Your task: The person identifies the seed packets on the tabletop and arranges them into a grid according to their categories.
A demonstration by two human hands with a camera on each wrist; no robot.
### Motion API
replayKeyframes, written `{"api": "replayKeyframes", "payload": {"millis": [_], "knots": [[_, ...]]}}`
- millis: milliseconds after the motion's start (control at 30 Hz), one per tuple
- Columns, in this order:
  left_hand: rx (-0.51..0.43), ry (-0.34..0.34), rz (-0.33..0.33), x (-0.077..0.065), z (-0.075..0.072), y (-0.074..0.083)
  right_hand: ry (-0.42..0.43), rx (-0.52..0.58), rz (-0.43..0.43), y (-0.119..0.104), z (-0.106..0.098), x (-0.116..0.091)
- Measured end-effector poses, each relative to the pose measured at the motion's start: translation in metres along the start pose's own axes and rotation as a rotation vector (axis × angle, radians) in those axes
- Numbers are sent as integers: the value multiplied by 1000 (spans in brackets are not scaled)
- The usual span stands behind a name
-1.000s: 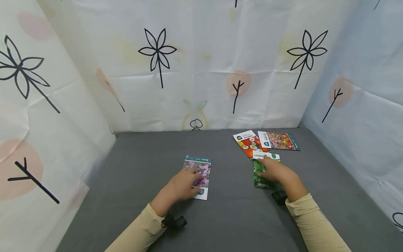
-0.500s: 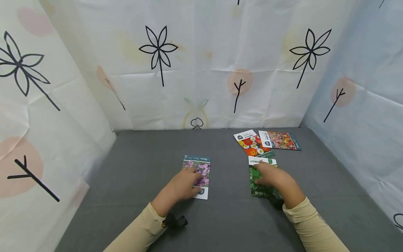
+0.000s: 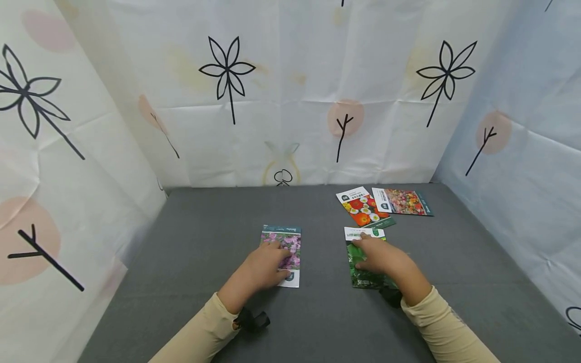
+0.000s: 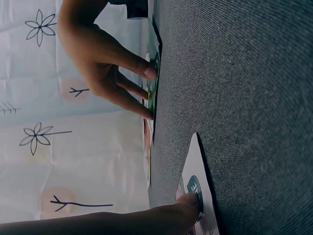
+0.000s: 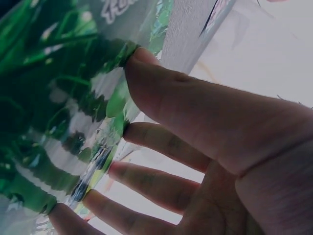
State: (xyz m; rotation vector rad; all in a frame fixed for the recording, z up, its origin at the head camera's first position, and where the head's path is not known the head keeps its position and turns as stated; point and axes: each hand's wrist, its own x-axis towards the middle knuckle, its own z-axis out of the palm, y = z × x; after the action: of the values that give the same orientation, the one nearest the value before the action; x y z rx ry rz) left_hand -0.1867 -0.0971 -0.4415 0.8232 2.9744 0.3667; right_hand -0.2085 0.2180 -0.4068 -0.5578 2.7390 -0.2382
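Rested the left hand [image 3: 260, 267], fingers outstretched and gripping nothing, on the pink-flower seed packet [image 3: 294, 259], long axis running near to far. Touched, across a strip of grey worktop [image 3: 322, 312] to the right, the green-leaf seed packet [image 3: 364, 280] with the right hand [image 3: 386, 257], the nearer one, likewise outstretched; found both long axes roughly parallel. Saw farther back the red-and-white flower packet [image 3: 363, 209], then just beside it the mixed-flower packet [image 3: 405, 202]. Counted two hands, four packets, one per design.
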Motion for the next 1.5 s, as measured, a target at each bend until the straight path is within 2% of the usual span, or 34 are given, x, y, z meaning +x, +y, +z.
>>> {"api": "replayKeyframes", "payload": {"millis": [267,667,1100,1500], "knots": [[10,-1,2,0,1,0,8,-29,-14,-8,4,2],[20,-17,-40,1,-1,4,30,-55,3,-14,11,11],[57,2,-23,-4,-4,8,29,-36,15,-29,12,14],[46,-3,-26,-3,-2,8,38,-41,10,-35,15,20]]}}
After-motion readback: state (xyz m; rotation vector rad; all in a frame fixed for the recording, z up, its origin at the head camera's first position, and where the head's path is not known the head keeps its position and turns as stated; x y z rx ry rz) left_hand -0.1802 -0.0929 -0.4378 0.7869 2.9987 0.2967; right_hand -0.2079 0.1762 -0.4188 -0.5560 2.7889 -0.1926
